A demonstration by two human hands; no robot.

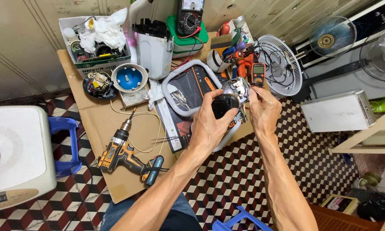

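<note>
two bare forearms rise from the bottom edge, and up at their ends the left hand (210, 124) is wrapped around a small black and silver motor part (229, 99), fingers curled tight over its dark body. the right hand (264, 110) sits just beside it, fingertips pinched in on the shiny metal end of that same part, a narrow, close grip. the part is held up in the air above the near edge of the cardboard sheet (115, 179) that covers the work surface, right over a white looped frame (172, 84) lying on a dark pad. off to the left on the cardboard lies a yellow and black cordless drill (124, 154), bit pointing up and away, with a loop of pale wire (152, 130) beside it. further back, a blue-centred round cap (129, 78), a white appliance body (154, 47), a box of odds and ends (94, 40) stuffed with white rags, and a multimeter (190, 17) on a green-lidded case. a white fan grille (280, 64) leans at the right, over the checkered floor (244, 171).
</note>
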